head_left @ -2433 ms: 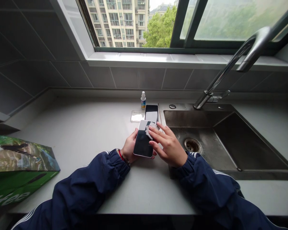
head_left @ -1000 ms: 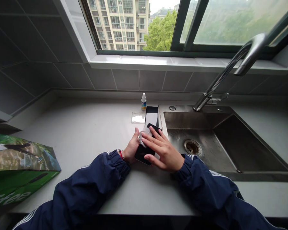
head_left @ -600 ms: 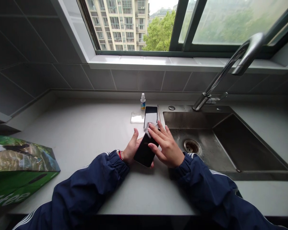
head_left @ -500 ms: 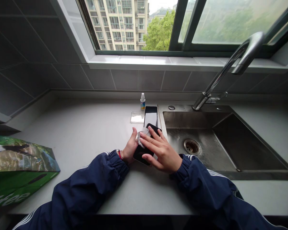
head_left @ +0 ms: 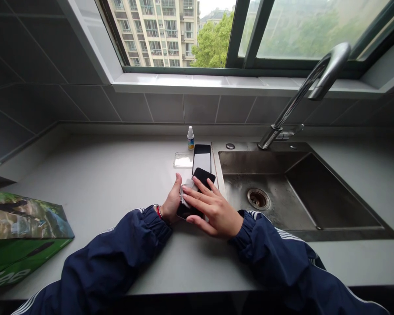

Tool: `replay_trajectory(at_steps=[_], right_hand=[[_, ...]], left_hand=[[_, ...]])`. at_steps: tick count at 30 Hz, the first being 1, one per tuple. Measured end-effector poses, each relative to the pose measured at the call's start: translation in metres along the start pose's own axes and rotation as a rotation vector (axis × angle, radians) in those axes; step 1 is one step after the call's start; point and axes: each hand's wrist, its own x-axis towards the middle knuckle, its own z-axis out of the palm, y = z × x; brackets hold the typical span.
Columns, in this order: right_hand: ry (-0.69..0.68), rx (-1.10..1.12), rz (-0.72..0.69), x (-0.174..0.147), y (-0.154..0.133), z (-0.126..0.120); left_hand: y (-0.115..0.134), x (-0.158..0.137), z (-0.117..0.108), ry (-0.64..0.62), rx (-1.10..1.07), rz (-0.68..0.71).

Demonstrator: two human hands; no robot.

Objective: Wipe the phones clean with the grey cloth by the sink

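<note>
Well L of the sink point(head_left: 276, 183): green printed bag point(head_left: 26, 238), standing on the counter. Closer in, L hand point(head_left: 170, 204) carries the phone point(head_left: 204, 176), just L of sink, top end angled sinkward; thumb's up along the near edge, fingers beneath mostly hidden, so exact grip n/a. Clear case point(head_left: 183, 161) lies flat L of sink, farther back. White tissue point(head_left: 189, 183) sits on the phone's face. Small bottle point(head_left: 191, 140) upright, also L of sink, behind case. 2nd phone point(head_left: 202, 158) flat, right by sink's L edge, lower end covered by the held one in this view. R hand point(head_left: 216, 211), L of sink too: fingers stretched out, pinning tissue to phone.

Step in hand: prob. wiping the face. Next move calls for firm L support, light even R pressure, tissue flat btwn fingertips & phone.
</note>
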Motion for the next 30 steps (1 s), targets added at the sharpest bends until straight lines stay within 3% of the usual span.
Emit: replay_trajectory(at_steps=[2, 6, 8, 14, 19, 21, 25, 30], right_hand=[[0.002, -0.01, 0.016, 0.0, 0.001, 0.0], [0.077, -0.073, 0.208, -0.001, 0.011, 0.001], [0.084, -0.084, 0.254, -0.001, 0.011, 0.002], [-0.027, -0.056, 0.042, 0.0, 0.002, 0.001], [0.062, -0.096, 0.224, -0.001, 0.011, -0.003], [0.062, -0.077, 0.21, -0.001, 0.011, -0.004], [-0.008, -0.021, 0.026, -0.001, 0.005, -0.003], [0.052, -0.043, 0.154, -0.001, 0.007, -0.003]], left_hand=[[0.0, 0.0, -0.001, -0.02, -0.006, -0.031], [0.002, -0.001, -0.007, -0.178, 0.061, -0.197], [0.002, -0.001, -0.006, -0.178, 0.065, -0.205], [-0.001, -0.001, 0.006, 0.011, 0.019, 0.007], [0.003, -0.003, 0.001, -0.158, 0.16, -0.207], [0.002, -0.002, 0.001, -0.144, 0.146, -0.185], [-0.001, 0.0, 0.004, 0.013, 0.063, 0.013], [0.002, -0.002, 0.003, -0.081, 0.085, -0.161]])
